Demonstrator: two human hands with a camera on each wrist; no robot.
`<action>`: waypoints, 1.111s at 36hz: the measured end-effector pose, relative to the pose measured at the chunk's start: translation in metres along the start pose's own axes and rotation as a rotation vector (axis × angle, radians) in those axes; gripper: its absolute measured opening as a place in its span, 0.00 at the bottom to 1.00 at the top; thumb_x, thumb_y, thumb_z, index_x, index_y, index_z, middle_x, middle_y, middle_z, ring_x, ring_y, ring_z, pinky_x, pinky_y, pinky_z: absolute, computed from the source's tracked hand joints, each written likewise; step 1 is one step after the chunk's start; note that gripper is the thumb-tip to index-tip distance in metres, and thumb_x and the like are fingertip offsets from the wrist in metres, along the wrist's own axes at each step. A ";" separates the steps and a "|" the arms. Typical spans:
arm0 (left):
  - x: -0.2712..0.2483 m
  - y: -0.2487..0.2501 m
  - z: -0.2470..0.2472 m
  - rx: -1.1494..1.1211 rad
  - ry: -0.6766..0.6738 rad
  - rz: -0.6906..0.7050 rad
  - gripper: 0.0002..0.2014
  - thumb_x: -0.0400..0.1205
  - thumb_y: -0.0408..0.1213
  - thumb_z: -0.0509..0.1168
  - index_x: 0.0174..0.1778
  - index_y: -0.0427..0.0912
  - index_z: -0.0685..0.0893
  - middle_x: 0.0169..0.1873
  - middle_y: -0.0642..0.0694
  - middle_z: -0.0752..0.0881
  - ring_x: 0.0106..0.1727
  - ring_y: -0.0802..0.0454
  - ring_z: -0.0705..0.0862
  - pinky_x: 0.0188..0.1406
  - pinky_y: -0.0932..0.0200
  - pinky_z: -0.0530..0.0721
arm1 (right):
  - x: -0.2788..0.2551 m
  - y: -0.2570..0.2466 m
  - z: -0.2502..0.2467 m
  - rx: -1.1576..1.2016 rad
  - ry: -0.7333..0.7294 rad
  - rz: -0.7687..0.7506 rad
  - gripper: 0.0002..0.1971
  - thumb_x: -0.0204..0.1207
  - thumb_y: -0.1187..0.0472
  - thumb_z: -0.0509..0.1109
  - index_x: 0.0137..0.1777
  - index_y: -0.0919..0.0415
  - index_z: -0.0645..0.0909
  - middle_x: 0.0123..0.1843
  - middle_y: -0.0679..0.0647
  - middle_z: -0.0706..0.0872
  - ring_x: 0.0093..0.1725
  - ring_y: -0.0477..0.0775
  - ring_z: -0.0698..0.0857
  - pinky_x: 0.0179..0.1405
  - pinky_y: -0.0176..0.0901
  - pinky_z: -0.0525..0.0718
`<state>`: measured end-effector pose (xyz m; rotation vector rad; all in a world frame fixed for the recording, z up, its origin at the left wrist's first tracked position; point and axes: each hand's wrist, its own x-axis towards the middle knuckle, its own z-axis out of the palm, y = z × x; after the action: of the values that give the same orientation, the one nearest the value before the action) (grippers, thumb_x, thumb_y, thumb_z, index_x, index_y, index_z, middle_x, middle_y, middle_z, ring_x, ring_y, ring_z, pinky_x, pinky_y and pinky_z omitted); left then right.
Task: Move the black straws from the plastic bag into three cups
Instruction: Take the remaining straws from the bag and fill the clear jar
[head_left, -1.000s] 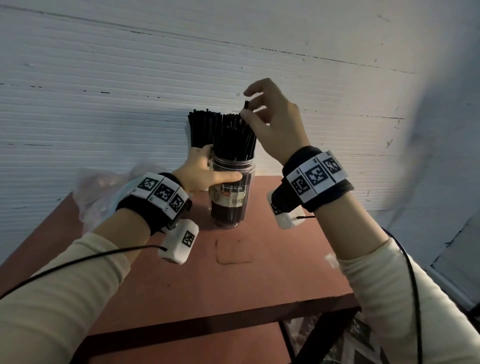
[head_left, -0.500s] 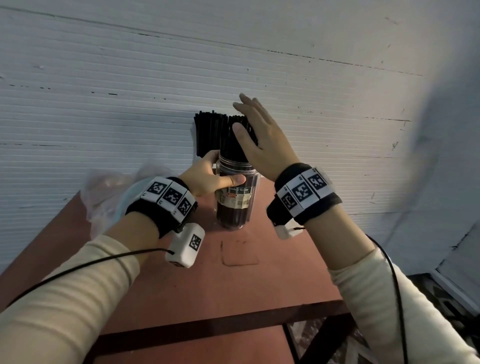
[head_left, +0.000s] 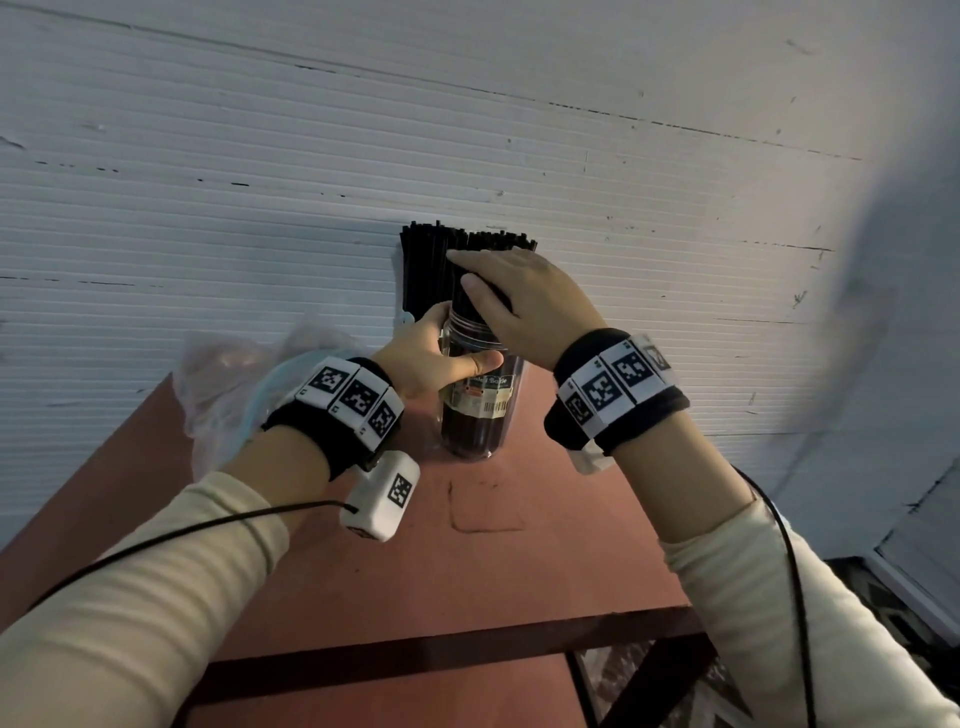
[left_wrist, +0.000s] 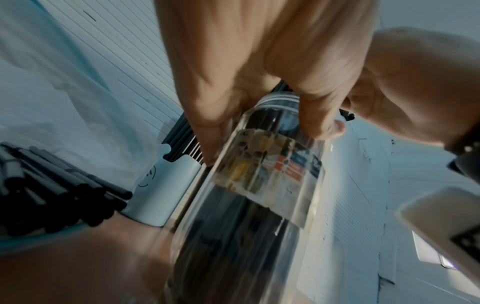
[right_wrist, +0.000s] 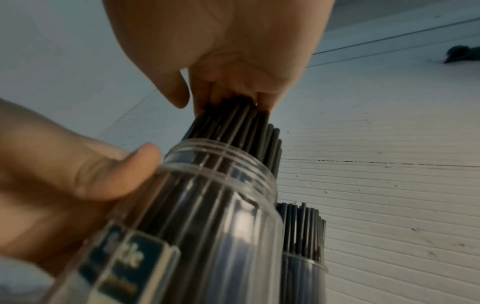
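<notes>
I saw the brown table against the wall, the plastic bag at its left. My left hand gripped the clear cup; my right hand lay flat-fingered on its upright black straws.

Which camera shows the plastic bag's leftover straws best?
Left wrist: the leftover straws lie in a dark pile at its left edge. The head view shows only the crumpled plastic bag. The right wrist view shows neither.
</notes>
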<state>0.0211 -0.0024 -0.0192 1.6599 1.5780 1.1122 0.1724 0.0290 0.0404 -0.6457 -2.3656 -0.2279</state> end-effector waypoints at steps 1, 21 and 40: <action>-0.001 -0.001 0.001 0.000 0.002 0.002 0.51 0.57 0.70 0.73 0.76 0.53 0.69 0.63 0.54 0.85 0.66 0.54 0.82 0.72 0.46 0.78 | 0.000 -0.001 0.000 -0.032 0.008 0.008 0.20 0.87 0.54 0.55 0.75 0.57 0.75 0.71 0.52 0.82 0.71 0.51 0.78 0.74 0.45 0.69; -0.075 -0.023 -0.095 0.603 0.209 -0.014 0.13 0.77 0.38 0.68 0.49 0.64 0.81 0.55 0.50 0.78 0.57 0.49 0.78 0.60 0.48 0.78 | 0.005 -0.079 0.043 0.376 0.056 0.128 0.08 0.75 0.66 0.63 0.44 0.66 0.83 0.41 0.54 0.86 0.42 0.52 0.82 0.44 0.46 0.80; -0.082 -0.059 -0.136 0.569 0.157 -0.106 0.20 0.80 0.30 0.63 0.58 0.62 0.85 0.63 0.52 0.85 0.62 0.51 0.83 0.56 0.57 0.81 | 0.031 -0.088 0.161 -0.060 -0.825 0.237 0.36 0.84 0.44 0.58 0.85 0.59 0.49 0.86 0.62 0.53 0.84 0.62 0.55 0.82 0.54 0.57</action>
<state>-0.1222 -0.0936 -0.0186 1.8359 2.2062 0.7938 0.0177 0.0173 -0.0618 -1.2174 -3.0167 0.1027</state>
